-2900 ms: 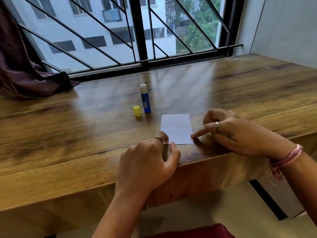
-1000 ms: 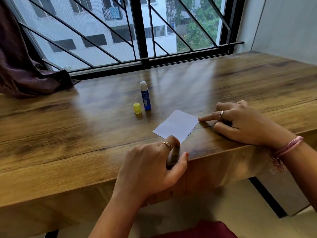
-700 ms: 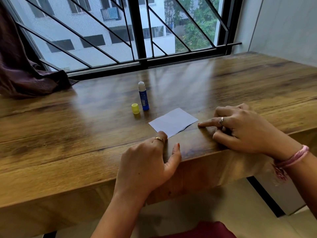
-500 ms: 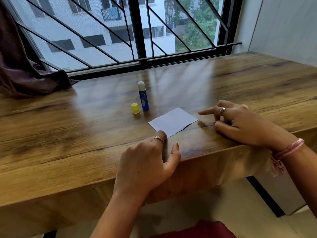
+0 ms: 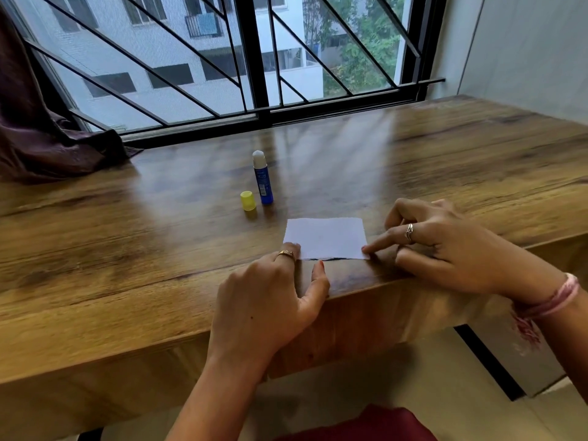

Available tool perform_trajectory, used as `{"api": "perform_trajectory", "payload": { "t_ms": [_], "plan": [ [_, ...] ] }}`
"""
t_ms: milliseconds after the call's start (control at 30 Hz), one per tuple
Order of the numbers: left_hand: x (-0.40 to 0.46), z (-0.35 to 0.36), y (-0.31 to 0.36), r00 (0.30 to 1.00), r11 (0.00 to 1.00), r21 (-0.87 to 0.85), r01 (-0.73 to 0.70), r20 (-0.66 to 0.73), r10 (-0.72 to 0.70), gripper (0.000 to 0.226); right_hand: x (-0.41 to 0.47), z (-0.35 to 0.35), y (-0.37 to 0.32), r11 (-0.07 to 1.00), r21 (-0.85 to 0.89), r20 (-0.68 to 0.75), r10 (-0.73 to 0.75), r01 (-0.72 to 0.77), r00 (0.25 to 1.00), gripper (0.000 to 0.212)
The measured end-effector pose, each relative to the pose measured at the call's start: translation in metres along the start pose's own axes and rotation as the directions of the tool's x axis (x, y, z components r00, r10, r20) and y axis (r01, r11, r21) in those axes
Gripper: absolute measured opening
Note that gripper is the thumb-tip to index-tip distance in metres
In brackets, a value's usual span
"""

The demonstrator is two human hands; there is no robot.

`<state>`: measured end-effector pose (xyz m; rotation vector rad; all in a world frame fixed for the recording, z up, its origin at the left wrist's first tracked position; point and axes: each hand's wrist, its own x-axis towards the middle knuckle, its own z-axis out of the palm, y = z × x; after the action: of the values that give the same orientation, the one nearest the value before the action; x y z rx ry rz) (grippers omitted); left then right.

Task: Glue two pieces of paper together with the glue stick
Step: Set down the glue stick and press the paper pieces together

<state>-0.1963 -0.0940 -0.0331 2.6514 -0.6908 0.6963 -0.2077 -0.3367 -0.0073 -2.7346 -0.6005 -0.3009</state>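
A small white paper (image 5: 325, 237) lies flat near the front edge of the wooden table (image 5: 127, 249), its sides square to that edge. I cannot tell whether a second sheet lies under it. My left hand (image 5: 270, 300) presses a fingertip on its near left corner. My right hand (image 5: 445, 246) touches its near right corner with the index fingertip, other fingers curled. Behind the paper stands the blue glue stick (image 5: 262, 179), uncapped, white glue showing on top. Its yellow cap (image 5: 248, 200) sits just to its left.
A dark maroon curtain (image 5: 41, 135) bunches on the table's back left. A barred window (image 5: 254, 58) runs along the far edge and a pale wall (image 5: 525, 52) closes the right side.
The paper has been turned from a diagonal lie to square with the table edge. My right index finger came back down onto its near right corner.
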Motion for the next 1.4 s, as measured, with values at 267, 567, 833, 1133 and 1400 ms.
{"api": "perform_trajectory", "payload": {
  "t_ms": [267, 567, 833, 1133, 1400],
  "plan": [
    [-0.006, -0.003, -0.006, 0.965, 0.966, -0.028, -0.259, 0.029, 0.259, 0.05, -0.006, 0.007, -0.001, 0.957, 0.291, 0.058, -0.024, 0.006, 0.998, 0.038],
    [-0.003, -0.007, -0.011, 0.893, 0.904, -0.026, -0.427, 0.144, 0.426, 0.057, -0.004, 0.005, -0.007, 0.955, 0.295, 0.124, -0.02, -0.017, 0.992, 0.041],
    [0.002, -0.009, -0.009, 0.903, 0.918, -0.053, -0.394, 0.163, 0.397, 0.06, -0.001, 0.001, -0.004, 0.94, 0.34, 0.147, -0.049, -0.004, 0.988, 0.048],
    [0.005, -0.007, -0.01, 0.9, 0.92, -0.079, -0.385, 0.186, 0.393, 0.06, 0.016, -0.002, 0.006, 0.984, 0.17, 0.234, -0.098, 0.059, 0.967, 0.031],
    [0.004, -0.005, -0.011, 0.912, 0.926, -0.105, -0.364, 0.164, 0.377, 0.058, 0.038, -0.004, 0.025, 0.998, -0.018, 0.081, 0.055, -0.054, 0.995, 0.033]
  ]
}}
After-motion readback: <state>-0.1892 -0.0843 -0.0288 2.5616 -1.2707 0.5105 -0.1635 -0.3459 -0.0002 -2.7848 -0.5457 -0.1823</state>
